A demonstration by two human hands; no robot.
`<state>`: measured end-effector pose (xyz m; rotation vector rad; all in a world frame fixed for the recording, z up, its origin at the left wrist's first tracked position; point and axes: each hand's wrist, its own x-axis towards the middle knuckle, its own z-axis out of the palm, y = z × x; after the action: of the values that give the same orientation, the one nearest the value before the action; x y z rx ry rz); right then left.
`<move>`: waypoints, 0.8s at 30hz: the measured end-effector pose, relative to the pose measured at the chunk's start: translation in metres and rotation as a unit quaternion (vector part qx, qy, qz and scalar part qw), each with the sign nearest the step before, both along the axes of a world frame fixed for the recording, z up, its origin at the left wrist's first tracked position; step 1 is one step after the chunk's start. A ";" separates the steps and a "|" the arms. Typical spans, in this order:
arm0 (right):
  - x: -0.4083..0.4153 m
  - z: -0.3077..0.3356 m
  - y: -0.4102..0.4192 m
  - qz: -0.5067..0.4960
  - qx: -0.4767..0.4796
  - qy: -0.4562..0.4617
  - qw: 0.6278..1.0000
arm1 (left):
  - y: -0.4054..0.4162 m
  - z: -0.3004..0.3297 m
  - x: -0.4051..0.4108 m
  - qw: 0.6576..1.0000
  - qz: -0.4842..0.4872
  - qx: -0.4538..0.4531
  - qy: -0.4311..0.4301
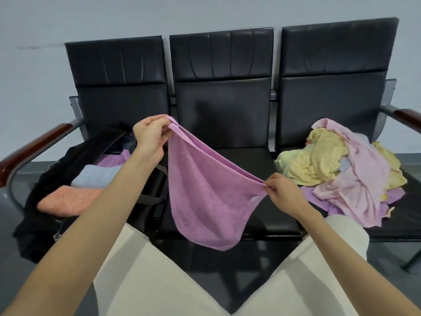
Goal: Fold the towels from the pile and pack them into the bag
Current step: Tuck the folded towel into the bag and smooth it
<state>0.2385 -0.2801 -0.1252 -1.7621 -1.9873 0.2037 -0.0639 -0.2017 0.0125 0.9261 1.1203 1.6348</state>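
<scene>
Each hand, left hand (151, 133) and right hand (281, 190), pinches a corner of the purple towel (205, 192); its doubled top edge stretches between them, body sagging below, with the bag (45, 185) beyond the left hand.

The person is wearing cream-white trousers (141, 281), plain and unmarked, covering both legs. Both forearms are showing bare, with no sleeves reaching them, and the hands are ungloved.

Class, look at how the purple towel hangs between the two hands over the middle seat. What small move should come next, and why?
Probably lower the purple towel onto the middle seat to fold it again. The left hand and right hand pinch its top corners, it hangs doubled and sagging, still too wide for the bag.
</scene>
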 end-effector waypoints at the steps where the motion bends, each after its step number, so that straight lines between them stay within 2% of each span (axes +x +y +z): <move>1: 0.001 0.002 0.000 0.003 0.007 0.000 1.000 | 0.000 0.001 0.000 1.000 0.002 0.002 0.002; 10: 0.002 0.029 0.001 -0.135 0.127 0.068 0.980 | 0.004 0.011 -0.006 0.993 0.079 0.051 0.067; 14: -0.002 0.048 0.008 -0.176 0.156 0.082 0.968 | 0.018 0.012 -0.009 0.971 0.164 0.115 0.130; 18: -0.001 0.076 0.029 -0.170 0.189 0.098 0.962 | 0.040 0.015 -0.008 0.943 0.225 0.117 0.214; 21: 0.002 0.096 0.059 -0.166 0.189 0.070 0.965 | 0.069 0.018 -0.010 0.920 0.230 0.091 0.305; 24: 0.008 0.116 0.095 -0.167 0.155 0.002 0.974 | 0.103 0.021 -0.006 0.908 0.183 0.055 0.373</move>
<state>0.2469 -0.1850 -0.0094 -1.8444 -1.5817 -0.2036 -0.0699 -0.0991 0.0335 1.5661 1.8173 1.6836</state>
